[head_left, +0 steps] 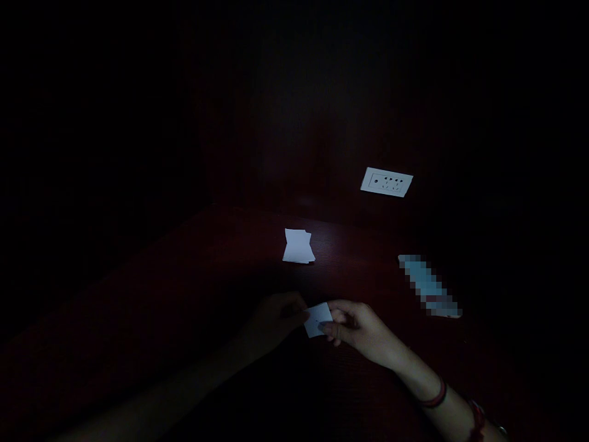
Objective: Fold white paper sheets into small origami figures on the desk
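Observation:
A small, roughly square piece of white paper (316, 317) is held up between both hands, with a tiny dark mark near its middle. My right hand (363, 328) pinches its right edge, thumb on the near face. At the left edge, my left hand (278, 319) grips it between thumb and fingers; this hand lies in deep shadow, so finger detail is faint. Beyond the hands, a small stack of white paper pieces (299, 247) lies on the dark reddish table (221, 258), its sheets slightly out of line.
A phone-like flat object (427, 285), blurred by pixelation, lies on the table to the right. On the dark back panel above it is a white power socket plate (386, 182). Most of the surroundings are too dark to make out.

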The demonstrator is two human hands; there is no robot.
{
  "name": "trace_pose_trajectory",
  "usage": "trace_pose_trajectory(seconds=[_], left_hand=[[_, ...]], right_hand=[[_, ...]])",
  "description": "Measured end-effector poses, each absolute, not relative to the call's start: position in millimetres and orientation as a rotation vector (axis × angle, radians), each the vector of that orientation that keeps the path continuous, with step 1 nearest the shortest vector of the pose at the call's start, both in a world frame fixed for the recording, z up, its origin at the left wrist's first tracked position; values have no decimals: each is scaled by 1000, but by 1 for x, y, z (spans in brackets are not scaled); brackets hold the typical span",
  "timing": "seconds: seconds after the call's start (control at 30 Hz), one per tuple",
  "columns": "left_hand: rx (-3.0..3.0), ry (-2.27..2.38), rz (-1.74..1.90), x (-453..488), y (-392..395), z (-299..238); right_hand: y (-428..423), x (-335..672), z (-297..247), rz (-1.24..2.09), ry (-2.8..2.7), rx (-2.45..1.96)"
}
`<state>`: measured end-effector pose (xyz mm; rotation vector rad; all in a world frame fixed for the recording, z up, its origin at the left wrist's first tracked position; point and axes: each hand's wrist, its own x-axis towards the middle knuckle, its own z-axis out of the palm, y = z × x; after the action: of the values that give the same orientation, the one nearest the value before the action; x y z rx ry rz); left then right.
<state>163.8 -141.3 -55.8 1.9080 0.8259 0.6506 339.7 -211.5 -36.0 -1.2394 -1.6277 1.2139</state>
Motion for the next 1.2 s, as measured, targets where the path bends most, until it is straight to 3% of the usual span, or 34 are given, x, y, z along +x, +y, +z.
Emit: trace_pose_trajectory(seconds=[0.63, 1.0, 1.2], left_hand=[[1956, 782, 603, 167, -143, -57], [2066, 720, 576, 170, -152, -50], [2114, 773, 601, 169, -151, -53]], right_hand=[[-209, 342, -37, 1182, -1666, -1347], [-206, 335, -40, 850, -1772, -1438], [-206, 334, -40, 930, -1773, -1379]])
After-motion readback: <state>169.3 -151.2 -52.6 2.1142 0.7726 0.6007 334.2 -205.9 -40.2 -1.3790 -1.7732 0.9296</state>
